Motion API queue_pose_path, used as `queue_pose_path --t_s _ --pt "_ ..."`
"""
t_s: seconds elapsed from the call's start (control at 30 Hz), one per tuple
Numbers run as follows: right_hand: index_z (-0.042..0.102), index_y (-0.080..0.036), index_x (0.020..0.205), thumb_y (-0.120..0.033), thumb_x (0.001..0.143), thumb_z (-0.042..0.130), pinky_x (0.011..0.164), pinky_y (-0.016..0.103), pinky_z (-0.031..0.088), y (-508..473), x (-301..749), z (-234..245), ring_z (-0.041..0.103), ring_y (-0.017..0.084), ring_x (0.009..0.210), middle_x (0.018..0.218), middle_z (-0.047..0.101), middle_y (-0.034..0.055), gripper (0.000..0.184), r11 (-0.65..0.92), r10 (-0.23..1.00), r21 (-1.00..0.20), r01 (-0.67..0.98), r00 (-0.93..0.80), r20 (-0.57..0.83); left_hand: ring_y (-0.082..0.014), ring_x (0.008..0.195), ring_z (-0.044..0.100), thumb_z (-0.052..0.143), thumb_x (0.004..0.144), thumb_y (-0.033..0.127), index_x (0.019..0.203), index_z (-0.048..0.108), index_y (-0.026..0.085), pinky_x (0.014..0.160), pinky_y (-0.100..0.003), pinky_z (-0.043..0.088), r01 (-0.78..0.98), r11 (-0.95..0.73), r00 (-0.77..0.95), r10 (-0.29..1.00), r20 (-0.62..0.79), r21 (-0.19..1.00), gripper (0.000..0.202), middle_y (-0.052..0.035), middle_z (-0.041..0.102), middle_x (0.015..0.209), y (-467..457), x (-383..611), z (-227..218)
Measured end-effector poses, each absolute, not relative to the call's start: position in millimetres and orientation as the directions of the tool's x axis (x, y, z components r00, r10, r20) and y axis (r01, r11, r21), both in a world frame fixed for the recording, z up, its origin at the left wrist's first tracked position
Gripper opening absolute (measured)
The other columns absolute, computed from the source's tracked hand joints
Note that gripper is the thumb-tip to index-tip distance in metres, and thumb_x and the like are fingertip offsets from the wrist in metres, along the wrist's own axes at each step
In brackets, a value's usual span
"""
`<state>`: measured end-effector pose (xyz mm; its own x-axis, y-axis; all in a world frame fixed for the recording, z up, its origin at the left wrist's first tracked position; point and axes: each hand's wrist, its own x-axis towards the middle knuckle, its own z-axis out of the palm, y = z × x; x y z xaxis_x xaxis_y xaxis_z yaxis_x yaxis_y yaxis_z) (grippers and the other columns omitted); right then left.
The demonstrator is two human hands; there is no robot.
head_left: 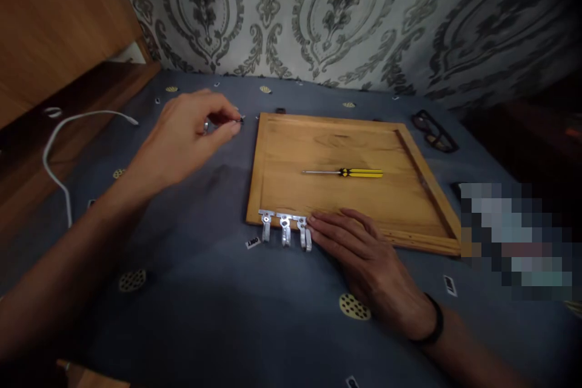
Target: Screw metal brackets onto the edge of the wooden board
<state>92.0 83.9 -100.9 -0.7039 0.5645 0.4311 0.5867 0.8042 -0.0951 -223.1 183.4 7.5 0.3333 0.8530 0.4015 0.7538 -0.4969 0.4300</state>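
Note:
My left hand (195, 133) is raised over the blue sheet, left of a shallow wooden frame with a board in it (313, 145). Its thumb and forefinger pinch a small dark screw-like piece (241, 120), too small to make out fully. A shiny metal bit (206, 127) shows behind the thumb. My right hand (364, 254) lies with fingers stretched out on the frame's near edge, fingertips touching a silvery metal hook strip (285, 221). Its hooks hang past that edge; my fingers may hide more of it. A yellow and black screwdriver (361, 173) rests on the board, its tip pointing left.
Black-framed glasses (434, 131) lie right of the wooden frame. A white cable (59, 133) curves over the left side. A wooden cabinet (59, 18) stands at the far left, and a patterned wall covering (273, 12) rises behind. One object at the right is blurred out.

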Motion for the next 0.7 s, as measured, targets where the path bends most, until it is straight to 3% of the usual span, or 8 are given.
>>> queue_pose_path --t_s 0.1,0.23,0.33,0.5,0.6,0.7 --pt "0.052 -0.022 0.145 -0.005 0.099 0.042 0.104 0.05 0.053 85 92 -102 0.067 0.022 0.124 0.13 0.073 0.0097 0.05 0.812 0.546 -0.075 0.579 -0.706 0.451 -0.0198 0.087 0.067 0.06 0.089 0.024 0.101 0.075 0.019 0.079 -0.032 0.05 0.803 -0.416 0.278 0.895 0.348 0.427 0.02 -0.004 0.076 0.097 202 -237 -9" --pt "0.053 -0.024 0.146 -0.003 0.096 0.045 0.103 0.049 0.054 87 92 -106 0.069 0.022 0.121 0.128 0.074 0.0083 0.054 0.813 0.538 -0.075 0.577 -0.696 0.476 -0.0215 0.09 0.067 0.054 0.091 0.019 0.107 0.073 0.019 0.086 -0.036 0.053 0.88 -0.373 0.278 0.906 0.319 0.294 0.024 -0.006 0.074 0.102 216 -243 -37" --pt "0.057 -0.026 0.143 -0.002 0.095 0.045 0.103 0.048 0.055 88 92 -107 0.07 0.021 0.119 0.126 0.075 0.0076 0.055 0.812 0.541 -0.083 0.577 -0.693 0.476 -0.0265 0.104 0.064 0.049 0.091 0.013 0.114 0.072 0.016 0.096 -0.043 0.052 0.897 -0.361 0.271 0.906 0.325 0.257 0.033 -0.0103 0.072 0.111 223 -244 -55" --pt "0.062 -0.023 0.138 -0.003 0.096 0.043 0.103 0.046 0.055 87 90 -105 0.069 0.02 0.12 0.128 0.074 0.0098 0.05 0.814 0.538 -0.084 0.574 -0.693 0.479 -0.0295 0.133 0.052 0.045 0.087 0.001 0.139 0.059 0.021 0.114 -0.05 0.042 0.906 -0.353 0.272 0.909 0.316 0.234 0.057 -0.0109 0.056 0.148 237 -247 -83" --pt "0.062 -0.023 0.137 -0.002 0.096 0.044 0.101 0.045 0.057 86 89 -105 0.07 0.02 0.118 0.128 0.074 0.0097 0.05 0.815 0.533 -0.079 0.574 -0.689 0.491 -0.029 0.134 0.052 0.05 0.091 0.003 0.127 0.067 0.022 0.114 -0.051 0.043 0.906 -0.36 0.291 0.912 0.29 0.221 0.044 -0.0097 0.062 0.141 242 -248 -92" --pt "0.064 -0.023 0.135 -0.002 0.096 0.045 0.099 0.045 0.058 87 88 -106 0.07 0.021 0.117 0.128 0.074 0.0094 0.048 0.818 0.524 -0.074 0.57 -0.686 0.505 -0.0268 0.123 0.06 0.061 0.099 0.024 0.121 0.067 0.017 0.107 -0.051 0.05 0.908 -0.368 0.31 0.911 0.271 0.201 0.024 -0.0103 0.065 0.131 246 -252 -93"
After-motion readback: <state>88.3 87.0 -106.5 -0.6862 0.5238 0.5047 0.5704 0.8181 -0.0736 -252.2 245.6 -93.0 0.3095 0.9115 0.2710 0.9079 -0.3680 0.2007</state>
